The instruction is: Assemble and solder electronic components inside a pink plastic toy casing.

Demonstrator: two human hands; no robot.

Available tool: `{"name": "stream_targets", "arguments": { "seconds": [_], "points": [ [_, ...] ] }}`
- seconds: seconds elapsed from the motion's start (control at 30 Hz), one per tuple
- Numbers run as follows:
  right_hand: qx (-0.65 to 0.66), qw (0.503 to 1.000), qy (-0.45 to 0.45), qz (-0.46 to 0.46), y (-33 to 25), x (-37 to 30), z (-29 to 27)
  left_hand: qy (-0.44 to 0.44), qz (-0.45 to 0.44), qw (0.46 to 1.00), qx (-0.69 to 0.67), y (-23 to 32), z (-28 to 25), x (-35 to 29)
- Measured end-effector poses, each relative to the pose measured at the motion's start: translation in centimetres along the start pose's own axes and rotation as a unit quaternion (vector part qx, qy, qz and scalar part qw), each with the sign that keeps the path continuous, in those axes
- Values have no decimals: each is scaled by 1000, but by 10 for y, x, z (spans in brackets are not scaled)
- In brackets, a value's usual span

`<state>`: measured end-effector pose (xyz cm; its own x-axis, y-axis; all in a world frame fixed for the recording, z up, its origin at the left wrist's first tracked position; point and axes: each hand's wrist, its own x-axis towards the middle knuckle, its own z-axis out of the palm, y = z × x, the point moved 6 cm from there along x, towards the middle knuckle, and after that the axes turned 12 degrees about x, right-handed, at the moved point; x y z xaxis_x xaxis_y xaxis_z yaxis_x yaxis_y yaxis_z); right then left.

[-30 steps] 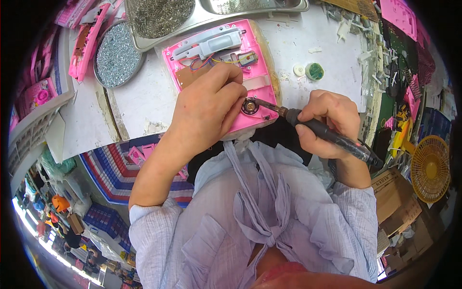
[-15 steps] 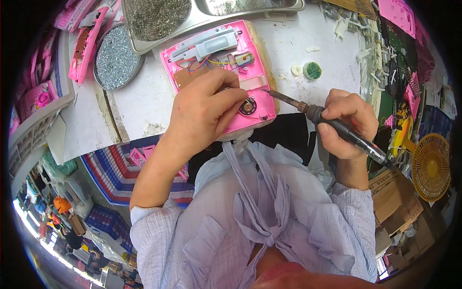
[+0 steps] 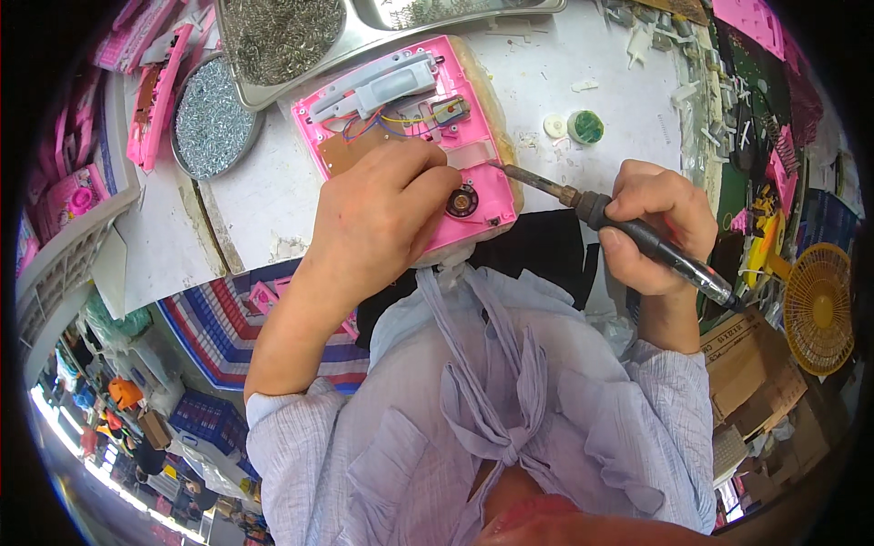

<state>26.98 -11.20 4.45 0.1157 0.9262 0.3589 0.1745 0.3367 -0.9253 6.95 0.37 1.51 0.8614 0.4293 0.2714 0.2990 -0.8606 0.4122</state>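
A pink plastic toy housing (image 3: 496, 194) lies with its inside up on a padded block at the table edge. Inside it are a grey plastic part (image 3: 396, 86), coloured wires, a brown circuit board (image 3: 339, 155), a small motor (image 3: 451, 111) and a round black speaker (image 3: 462, 201). My left hand (image 3: 378, 205) rests over the board, thumb and fingers pinched together beside the speaker; whatever they pinch is hidden. In my right hand (image 3: 665, 218) is a soldering iron (image 3: 642, 238), its tip over the housing's right side, apart from the left fingers.
Left of the housing stands a round dish of small screws (image 3: 214, 118). A metal tray (image 3: 364, 41) with springs is behind it. A green solder spool (image 3: 585, 127) and a white cap (image 3: 554, 126) sit to the right. White plastic bits line the right edge, near a yellow fan (image 3: 822, 311).
The view has shifted slightly, so the housing, trays and table appear a little further left and up. Both hands keep nearly the same pose; the iron tip stays over the housing's right side.
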Motion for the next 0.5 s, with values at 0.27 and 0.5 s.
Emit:
{"name": "stream_targets", "arguments": {
  "seconds": [0.27,0.5],
  "points": [
    [-6,999,-34,0,0,2,7,-12,-24,1000,11,4,1,1],
    [-18,997,-67,19,1,5,15,-16,-38,999,7,6,2,3]
  ]
}}
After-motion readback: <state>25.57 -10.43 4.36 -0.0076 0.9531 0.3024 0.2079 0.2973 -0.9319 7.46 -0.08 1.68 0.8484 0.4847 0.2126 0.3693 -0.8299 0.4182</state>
